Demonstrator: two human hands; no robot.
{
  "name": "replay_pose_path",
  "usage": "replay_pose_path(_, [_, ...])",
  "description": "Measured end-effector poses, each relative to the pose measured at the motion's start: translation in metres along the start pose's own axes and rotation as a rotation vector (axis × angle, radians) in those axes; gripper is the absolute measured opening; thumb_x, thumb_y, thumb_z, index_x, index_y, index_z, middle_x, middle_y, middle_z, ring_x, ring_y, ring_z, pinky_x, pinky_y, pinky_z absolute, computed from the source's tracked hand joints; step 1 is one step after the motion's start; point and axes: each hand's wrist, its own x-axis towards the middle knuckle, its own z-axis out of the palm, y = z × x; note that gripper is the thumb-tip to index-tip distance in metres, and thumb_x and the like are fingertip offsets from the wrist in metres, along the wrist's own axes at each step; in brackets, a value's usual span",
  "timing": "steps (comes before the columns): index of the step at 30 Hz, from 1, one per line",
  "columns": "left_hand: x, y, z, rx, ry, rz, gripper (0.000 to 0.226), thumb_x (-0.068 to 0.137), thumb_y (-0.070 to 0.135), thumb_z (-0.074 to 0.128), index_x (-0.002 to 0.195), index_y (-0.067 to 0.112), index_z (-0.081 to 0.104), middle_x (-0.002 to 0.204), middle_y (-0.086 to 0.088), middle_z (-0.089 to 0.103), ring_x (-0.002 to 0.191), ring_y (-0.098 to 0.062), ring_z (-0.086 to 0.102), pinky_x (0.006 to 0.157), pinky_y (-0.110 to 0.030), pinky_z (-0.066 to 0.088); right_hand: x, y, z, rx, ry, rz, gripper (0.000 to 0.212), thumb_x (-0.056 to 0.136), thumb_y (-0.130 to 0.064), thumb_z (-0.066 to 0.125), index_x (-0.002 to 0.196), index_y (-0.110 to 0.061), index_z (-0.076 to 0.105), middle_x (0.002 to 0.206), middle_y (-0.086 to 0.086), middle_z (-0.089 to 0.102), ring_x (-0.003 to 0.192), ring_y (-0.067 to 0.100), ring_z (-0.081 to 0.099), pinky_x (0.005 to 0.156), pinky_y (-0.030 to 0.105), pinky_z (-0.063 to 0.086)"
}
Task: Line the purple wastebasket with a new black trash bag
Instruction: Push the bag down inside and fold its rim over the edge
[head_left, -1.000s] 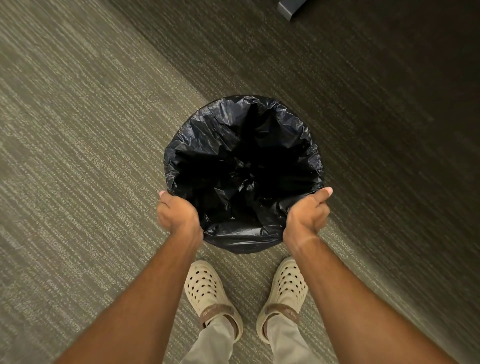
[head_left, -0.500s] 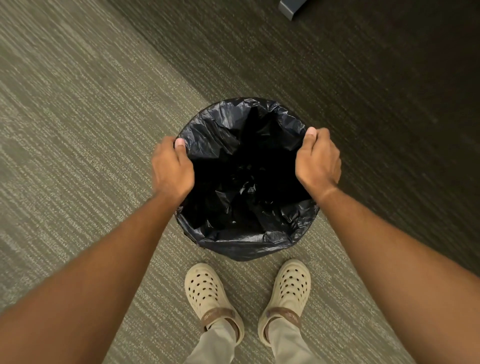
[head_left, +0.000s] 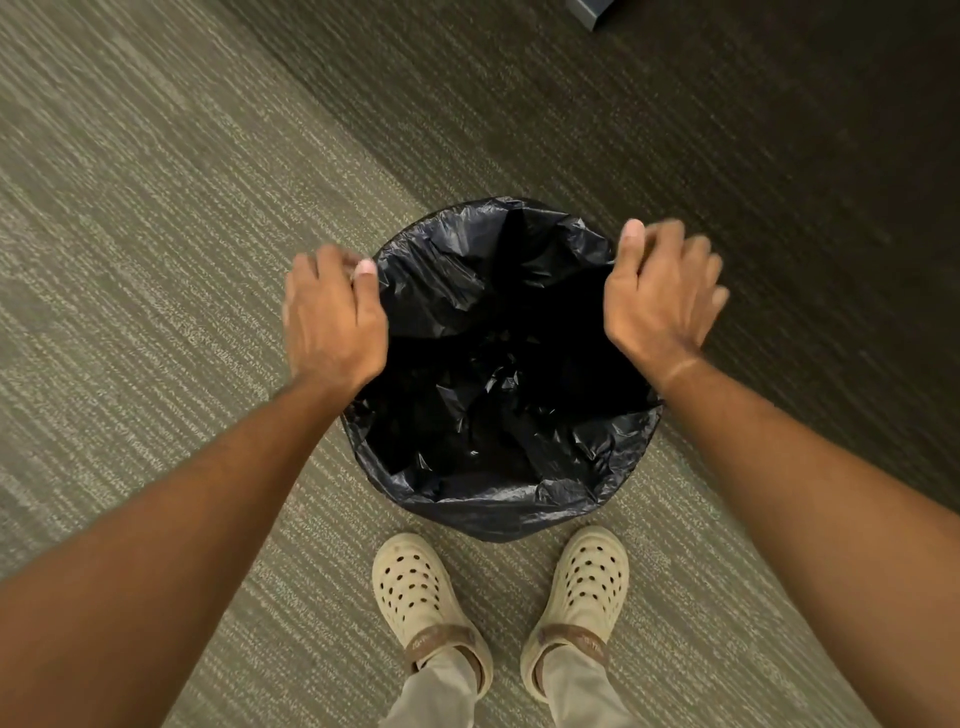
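From the head camera, the black trash bag (head_left: 498, 374) lies open and folded over the rim of the wastebasket, whose purple wall is hidden, on the carpet (head_left: 156, 260) just ahead of two cream clogs (head_left: 415, 592). The left hand (head_left: 332, 317) and right hand (head_left: 660, 296) sit at opposite sides of the rim, fingers curled narrow; whether they pinch the plastic I cannot tell.

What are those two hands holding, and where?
Both grip the black trash bag at its rim: left hand on the left edge, right hand on the right edge.
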Motion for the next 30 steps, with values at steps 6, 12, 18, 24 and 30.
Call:
replay_pose_path(6, [0.029, 0.021, 0.012, 0.114, -0.178, 0.202, 0.049, 0.102, 0.042, 0.029, 0.133, 0.007, 0.045, 0.122, -0.020, 0.053, 0.111, -0.033, 0.051, 0.089, -0.042, 0.041, 0.037, -0.021, 0.014, 0.042, -0.401, -0.178, 0.061, 0.093, -0.065, 0.022, 0.115, -0.022, 0.059, 0.120, 0.011, 0.057, 0.110, 0.034, 0.052, 0.085, 0.042, 0.037])
replay_pose_path(12, [0.037, 0.009, 0.015, 0.088, -0.178, 0.190, 0.044, 0.101, 0.049, 0.023, 0.086, 0.013, 0.043, 0.072, -0.008, 0.049, 0.067, -0.029, 0.046, 0.063, -0.038, 0.030, 0.044, -0.016, 0.017, 0.064, -0.491, -0.129, 0.072, 0.085, -0.077, 0.017, 0.086, -0.020, 0.062, 0.090, 0.006, 0.058, 0.084, 0.028, 0.046, 0.077, 0.038, 0.032])
replay_pose_path(18, [0.038, 0.007, 0.016, -0.030, -0.205, 0.123, 0.049, 0.102, 0.047, 0.019, 0.083, 0.014, 0.050, 0.064, 0.006, 0.045, 0.060, -0.004, 0.042, 0.053, -0.024, 0.027, 0.046, -0.019, 0.018, 0.129, -0.456, -0.123, 0.074, 0.089, -0.073, 0.021, 0.053, -0.013, 0.045, 0.061, 0.001, 0.056, 0.061, 0.019, 0.053, 0.065, 0.033, 0.034])
replay_pose_path(24, [0.031, 0.007, 0.005, -0.098, -0.224, 0.008, 0.051, 0.103, 0.046, 0.019, 0.095, 0.010, 0.055, 0.084, -0.001, 0.051, 0.075, -0.016, 0.046, 0.073, -0.032, 0.038, 0.045, -0.008, 0.006, 0.206, -0.405, 0.010, 0.067, 0.089, -0.072, 0.022, 0.074, -0.018, 0.059, 0.073, -0.008, 0.055, 0.073, 0.018, 0.052, 0.072, 0.034, 0.035])
replay_pose_path(30, [-0.032, -0.009, 0.002, -0.249, -0.103, -0.346, 0.045, 0.103, 0.045, 0.022, 0.114, 0.010, 0.049, 0.109, -0.005, 0.047, 0.100, -0.019, 0.044, 0.088, -0.035, 0.037, -0.004, 0.042, -0.001, 0.437, -0.432, 0.381, 0.074, 0.089, -0.072, 0.027, 0.124, -0.017, 0.060, 0.118, -0.003, 0.061, 0.107, 0.017, 0.050, 0.093, 0.033, 0.035])
